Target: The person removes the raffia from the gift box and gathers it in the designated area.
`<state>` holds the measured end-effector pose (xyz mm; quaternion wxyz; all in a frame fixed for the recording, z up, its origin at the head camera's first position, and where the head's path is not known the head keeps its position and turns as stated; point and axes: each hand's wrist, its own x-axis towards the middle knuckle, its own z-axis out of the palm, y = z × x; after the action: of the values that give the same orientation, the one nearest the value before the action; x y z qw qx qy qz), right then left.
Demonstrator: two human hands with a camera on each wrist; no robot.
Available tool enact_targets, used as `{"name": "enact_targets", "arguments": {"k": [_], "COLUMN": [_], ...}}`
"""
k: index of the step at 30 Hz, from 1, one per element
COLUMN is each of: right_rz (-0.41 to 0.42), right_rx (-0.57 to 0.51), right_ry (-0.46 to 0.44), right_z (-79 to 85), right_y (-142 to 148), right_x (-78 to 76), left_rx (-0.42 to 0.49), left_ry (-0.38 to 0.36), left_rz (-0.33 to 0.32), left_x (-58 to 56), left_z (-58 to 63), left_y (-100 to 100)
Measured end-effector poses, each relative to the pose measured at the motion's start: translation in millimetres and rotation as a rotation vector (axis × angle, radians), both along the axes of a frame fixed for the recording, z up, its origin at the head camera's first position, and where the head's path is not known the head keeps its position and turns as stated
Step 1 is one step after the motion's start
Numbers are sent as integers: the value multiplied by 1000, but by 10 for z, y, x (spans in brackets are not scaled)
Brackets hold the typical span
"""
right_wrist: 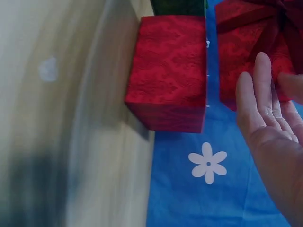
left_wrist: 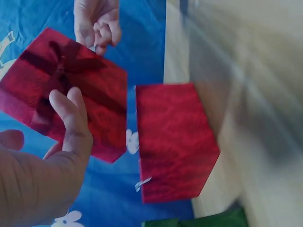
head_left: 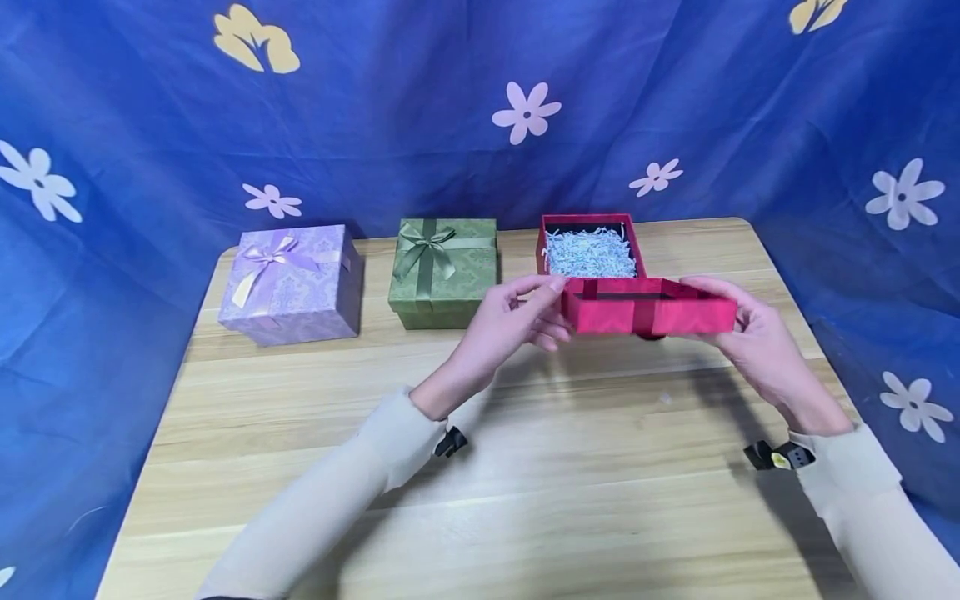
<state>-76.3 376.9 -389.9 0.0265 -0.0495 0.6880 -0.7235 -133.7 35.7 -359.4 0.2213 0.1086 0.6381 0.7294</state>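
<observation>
Both hands hold a red gift-box lid (head_left: 648, 318) in the air above the table. Its hollow inside faces up toward the head, and the dark red ribbon bow (left_wrist: 59, 73) is on its underside. My left hand (head_left: 521, 317) grips the lid's left end, thumb at the upper edge and fingers lower. At the right end, my right hand (head_left: 757, 342) grips it with fingers reaching underneath. Just behind the lid stands the lidless red box (right_wrist: 168, 61), filled with pale blue shredded paper (head_left: 592, 252); the lid hides its front in the head view.
A green gift box (head_left: 442, 287) with a bow stands left of the red one. Farther left is a lilac gift box (head_left: 292, 283), also with a bow. They stand along the back of the wooden table (head_left: 487, 517). A blue flowered cloth (head_left: 420, 108) hangs behind.
</observation>
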Motion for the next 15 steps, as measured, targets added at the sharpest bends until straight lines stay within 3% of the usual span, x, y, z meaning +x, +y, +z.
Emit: {"name": "enact_targets", "arguments": {"k": [3,7,11,15], "right_rz": [77,199,181,131], "right_rx": [-121,-242,-112,134], "right_ry": [-22,-63,-92,-57], "right_z": [-53,-133,-225,-379], "right_y": [14,12,-27,-61], "right_x": [82,140,217,277], "left_rx": [10,-23,-57,-82], "left_ry": [-10,30,75,84], "left_rz": [-8,-21,-33,-49], "left_x": [70,154,227,289], "left_z": [-72,-193,-367,-562], "left_y": [-28,-59,-57,-37]}}
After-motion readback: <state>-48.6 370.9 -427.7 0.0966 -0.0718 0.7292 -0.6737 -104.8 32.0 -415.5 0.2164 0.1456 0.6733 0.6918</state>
